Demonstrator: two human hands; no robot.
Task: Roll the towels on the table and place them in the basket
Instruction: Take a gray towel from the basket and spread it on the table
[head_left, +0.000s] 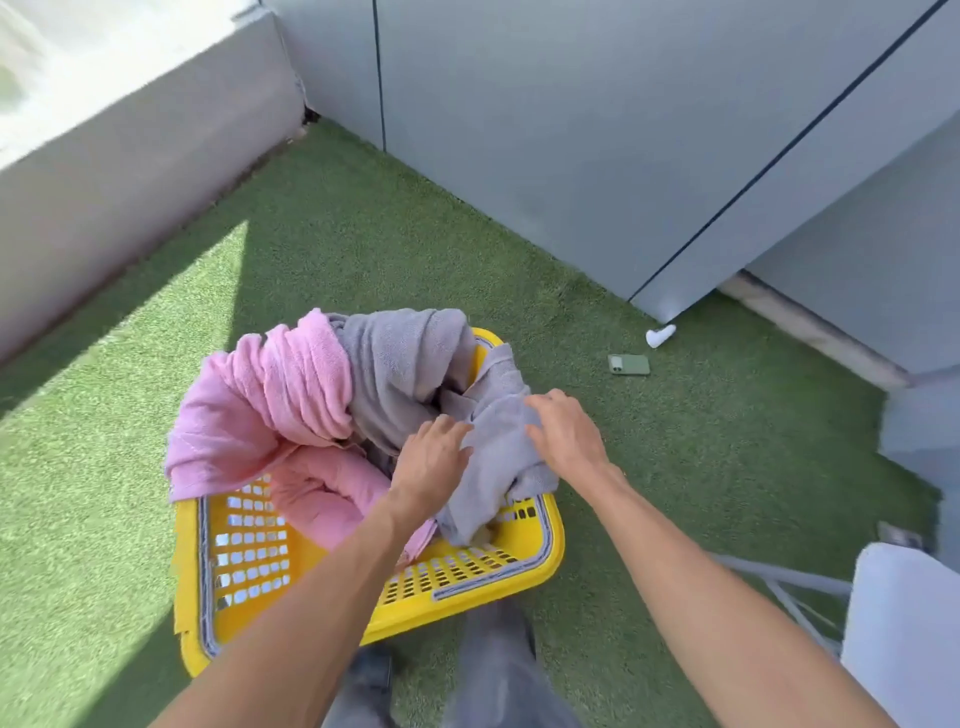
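— What's in the basket (540, 551)?

— It's yellow plastic with perforated walls, standing on fake grass (322, 249). A fluffy pink towel (280, 395) is bunched at its left and spills over the rim; a grey towel (410, 364), soft terry and crumpled, fills the right.

— And the hands?

— Both are on the grey towel's near fold. The left hand (431, 457) and right hand (563, 431) lie flat, fingers straight and slightly apart, with the cloth under the fingertips and bulging between the hands.

Bright daylight. Hard-edged sunlit patch on the grass (156, 322) at left; remainder in shade. Ledge (78, 67) top left overexposed. Wide-angle bending at edges; slight softness throughout.
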